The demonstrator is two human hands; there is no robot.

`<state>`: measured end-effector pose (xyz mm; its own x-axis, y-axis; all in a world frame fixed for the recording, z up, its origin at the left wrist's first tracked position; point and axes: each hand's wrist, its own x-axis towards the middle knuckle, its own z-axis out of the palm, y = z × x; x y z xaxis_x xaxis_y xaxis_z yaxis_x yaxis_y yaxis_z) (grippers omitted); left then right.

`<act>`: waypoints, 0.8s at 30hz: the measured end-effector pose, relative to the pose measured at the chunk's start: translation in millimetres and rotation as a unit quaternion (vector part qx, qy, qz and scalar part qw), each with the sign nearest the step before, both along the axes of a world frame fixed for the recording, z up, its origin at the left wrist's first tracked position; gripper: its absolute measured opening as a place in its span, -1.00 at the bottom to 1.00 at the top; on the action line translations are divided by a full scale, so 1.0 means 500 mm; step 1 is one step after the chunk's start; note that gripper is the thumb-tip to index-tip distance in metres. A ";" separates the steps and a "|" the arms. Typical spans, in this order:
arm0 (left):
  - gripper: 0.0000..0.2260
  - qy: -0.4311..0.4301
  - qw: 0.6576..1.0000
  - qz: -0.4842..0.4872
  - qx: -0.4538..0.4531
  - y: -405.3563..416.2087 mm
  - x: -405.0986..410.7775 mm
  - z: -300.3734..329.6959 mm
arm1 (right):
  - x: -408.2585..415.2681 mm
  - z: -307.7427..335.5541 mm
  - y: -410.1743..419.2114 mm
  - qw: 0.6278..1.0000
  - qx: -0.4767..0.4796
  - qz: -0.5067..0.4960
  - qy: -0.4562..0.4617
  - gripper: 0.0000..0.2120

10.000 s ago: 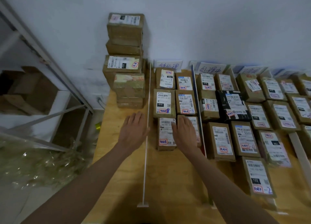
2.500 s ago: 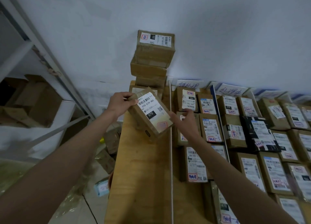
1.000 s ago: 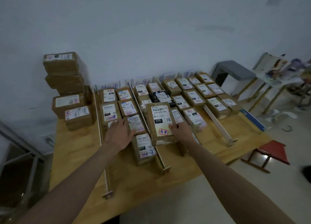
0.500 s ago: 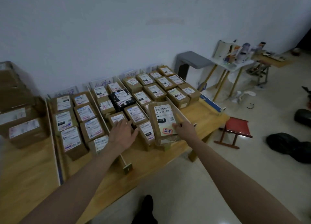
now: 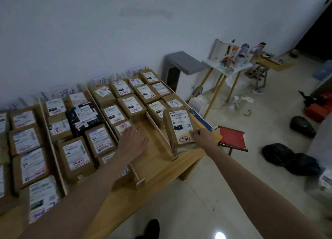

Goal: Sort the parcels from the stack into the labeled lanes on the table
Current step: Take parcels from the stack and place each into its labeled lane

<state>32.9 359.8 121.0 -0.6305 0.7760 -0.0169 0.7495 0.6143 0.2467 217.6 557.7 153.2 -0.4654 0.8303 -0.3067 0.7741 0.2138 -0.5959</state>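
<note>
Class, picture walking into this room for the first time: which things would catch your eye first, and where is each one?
First, the rows of brown parcels with white labels, packed into lanes across the wooden table on the left. Next, the parcel marked 070, held tilted by the right hand over the far right lane, while the left hand rests open over the next lane. On the floor just beyond, a small red stool stands out.
</note>
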 end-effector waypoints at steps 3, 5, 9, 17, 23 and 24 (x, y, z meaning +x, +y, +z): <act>-0.55 -0.003 1.000 -0.009 0.010 0.090 0.006 -0.001 | 0.015 -0.001 0.086 1.000 0.018 -0.002 -0.017 -0.68; -0.56 0.004 1.000 -0.018 0.005 0.140 0.013 -0.004 | 0.026 -0.009 0.134 1.000 0.008 -0.001 -0.026 -0.66; -0.54 0.012 1.000 -0.014 -0.003 0.230 0.026 -0.014 | 0.042 -0.040 0.219 1.000 -0.010 0.004 -0.028 -0.65; -0.53 0.012 0.998 0.045 -0.029 0.371 0.066 -0.061 | 0.023 -0.128 0.384 0.995 -0.019 0.077 -0.061 -0.64; -0.53 0.003 0.991 0.112 -0.075 0.434 0.124 -0.099 | -0.001 -0.190 0.483 0.984 -0.026 0.149 -0.097 -0.59; -0.53 0.001 0.989 0.123 -0.082 0.442 0.136 -0.104 | -0.004 -0.199 0.492 0.982 -0.031 0.157 -0.097 -0.59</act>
<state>100.8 580.9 69.0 -0.8001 0.5858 -0.1289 0.5724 0.8099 0.1279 215.6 804.0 53.6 -0.6242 0.6314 -0.4601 0.7754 0.4285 -0.4638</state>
